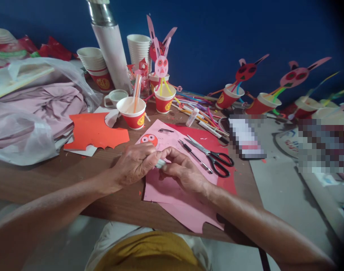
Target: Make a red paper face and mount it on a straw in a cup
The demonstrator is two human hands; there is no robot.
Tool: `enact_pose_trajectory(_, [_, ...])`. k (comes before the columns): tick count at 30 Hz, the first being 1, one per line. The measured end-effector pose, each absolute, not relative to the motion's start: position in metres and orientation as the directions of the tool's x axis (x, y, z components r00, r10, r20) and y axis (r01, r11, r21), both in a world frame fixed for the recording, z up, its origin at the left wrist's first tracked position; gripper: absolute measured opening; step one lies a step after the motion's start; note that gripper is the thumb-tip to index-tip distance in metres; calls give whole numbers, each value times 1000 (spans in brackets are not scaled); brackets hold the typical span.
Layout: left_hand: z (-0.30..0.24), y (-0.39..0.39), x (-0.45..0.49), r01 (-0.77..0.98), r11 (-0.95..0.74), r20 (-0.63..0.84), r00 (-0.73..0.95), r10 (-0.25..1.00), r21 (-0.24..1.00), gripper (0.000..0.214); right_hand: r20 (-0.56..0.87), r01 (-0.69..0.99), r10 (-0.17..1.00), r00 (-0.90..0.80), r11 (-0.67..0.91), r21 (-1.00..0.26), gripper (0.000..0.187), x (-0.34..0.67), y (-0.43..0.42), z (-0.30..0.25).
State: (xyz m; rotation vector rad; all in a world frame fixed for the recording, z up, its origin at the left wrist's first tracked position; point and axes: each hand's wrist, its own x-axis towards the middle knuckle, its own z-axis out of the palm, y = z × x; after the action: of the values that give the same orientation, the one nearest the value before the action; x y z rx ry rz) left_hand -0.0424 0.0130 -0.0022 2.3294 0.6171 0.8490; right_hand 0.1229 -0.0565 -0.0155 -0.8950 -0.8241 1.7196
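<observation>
My left hand (138, 162) and my right hand (183, 169) meet over the pink paper (172, 188). Both have closed fingers round a small whitish, tube-like piece (160, 163); most of it is hidden, so its exact kind is unclear. Just beyond my left hand lies a red-orange paper face (149, 140) with two round white eyes. To the right of my right hand are a pen (196, 156) and black-handled scissors (211, 155) with their blades nearly together. A black pen cap (165, 131) rests higher on the paper.
Left of the sheet are an orange paper offcut (100, 131) and a red cup with straws (132, 114). Rabbit-faced cups (164, 103) stand behind, near a tall flask (109, 49). Colored sticks (208, 113), a clear small tube (192, 117) and a phone (246, 137) lie right.
</observation>
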Motion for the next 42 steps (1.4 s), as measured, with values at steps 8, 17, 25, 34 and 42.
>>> enact_pose_trajectory(8, [0,12,-43,224,-703,398,692,602,675,36,-157,-475,959,-237,-255,-842,19,121,-58,-19])
enact_pose_trajectory(17, [-1,12,-42,245,-718,402,691,601,652,40,-138,-406,966,-221,-220,-887,18,121,-59,-16])
enact_pose_trajectory(25, [6,11,-39,340,-548,232,648,726,764,45,-115,-395,966,-231,-201,-897,25,123,-59,-14])
enact_pose_trajectory(34, [4,12,-43,388,-381,97,583,807,839,54,-70,-418,958,-278,-187,-889,28,127,-58,-9])
enact_pose_trajectory(42, [6,11,-42,372,-483,131,670,731,793,53,-89,-372,961,-262,-185,-910,21,128,-60,-6])
